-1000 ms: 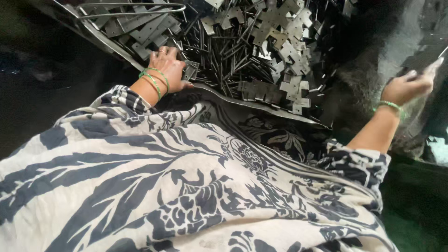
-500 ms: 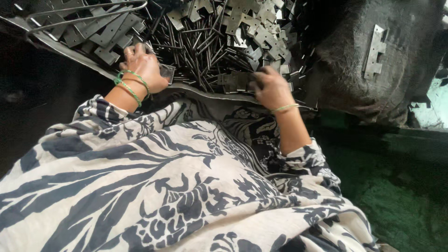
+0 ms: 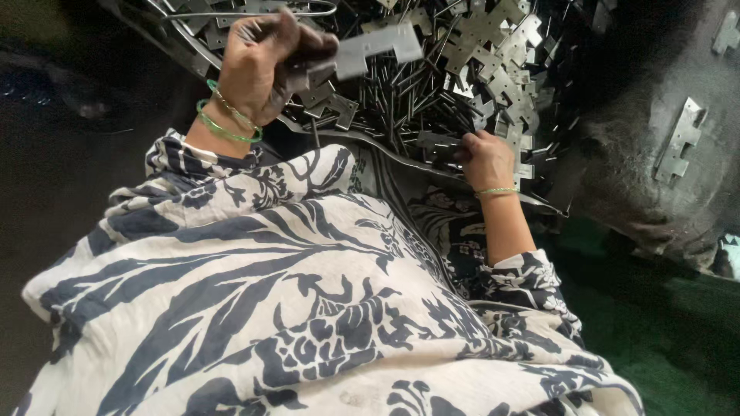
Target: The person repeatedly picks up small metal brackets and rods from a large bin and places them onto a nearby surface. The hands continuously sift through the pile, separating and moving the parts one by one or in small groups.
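Observation:
My left hand (image 3: 266, 62), with green bangles at the wrist, is raised and gripped around a flat grey metal bracket (image 3: 378, 48) that sticks out to the right. My right hand (image 3: 486, 158) rests lower on the near edge of a heap of metal brackets and pins (image 3: 455, 85), its fingers closed on a dark metal piece (image 3: 439, 145) at the edge. The heap lies in a wide shallow pan (image 3: 539, 204) in front of my lap. My blue-and-white patterned clothing (image 3: 308, 308) fills the lower view.
A single notched metal bracket (image 3: 678, 142) lies on a dark cloth-covered mound at the right, with another (image 3: 726, 31) at the top right. Bent wire rods (image 3: 231, 11) lie at the pan's far left. Green floor shows at the lower right.
My right hand came back from the far right to the heap's near edge. My left hand lifted up out of the pile with a bracket in its grip.

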